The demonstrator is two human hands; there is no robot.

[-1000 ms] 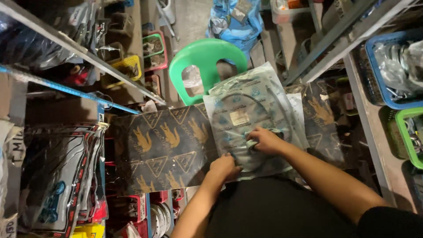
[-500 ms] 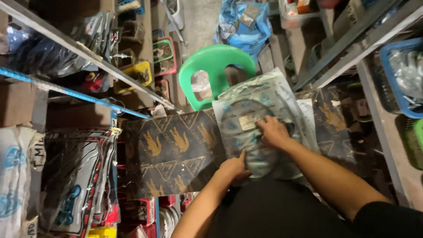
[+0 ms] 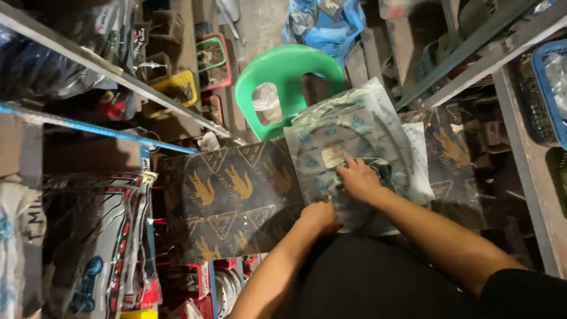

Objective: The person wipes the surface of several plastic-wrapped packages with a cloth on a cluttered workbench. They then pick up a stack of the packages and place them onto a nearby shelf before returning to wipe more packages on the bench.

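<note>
The right hand (image 3: 359, 180) lies on a clear plastic bag (image 3: 348, 150), fingers bent and pressed down on its lower middle, fingertips just below the small pale label (image 3: 332, 156) stuck to the bag; the left hand (image 3: 319, 216) grips the bag's near edge, fingers curled round it, so it is closed on the bag; whether the thumb lies on top or under I cannot tell; the bag holds a coiled dark cable seen dimly through the plastic, and it rests tilted on top of other bags of the same kind, their pale edges showing to the right of it; taking the bag as the mark: to its left, touching and partly under it, lies a dark sheet with gold bird prints (image 3: 230, 198); another sheet of that pattern (image 3: 452, 153) shows to the right of the bag, partly beneath the pale bags; just beyond the bag stands a green plastic chair (image 3: 283, 74), its back cut-out showing; farther beyond the bag lies a blue plastic sack (image 3: 325, 20) on the floor; far left of the bag run metal shelf rails (image 3: 112, 74) with hanging packets below them; far right of the bag a blue basket (image 3: 546, 88) sits on a shelf
</note>
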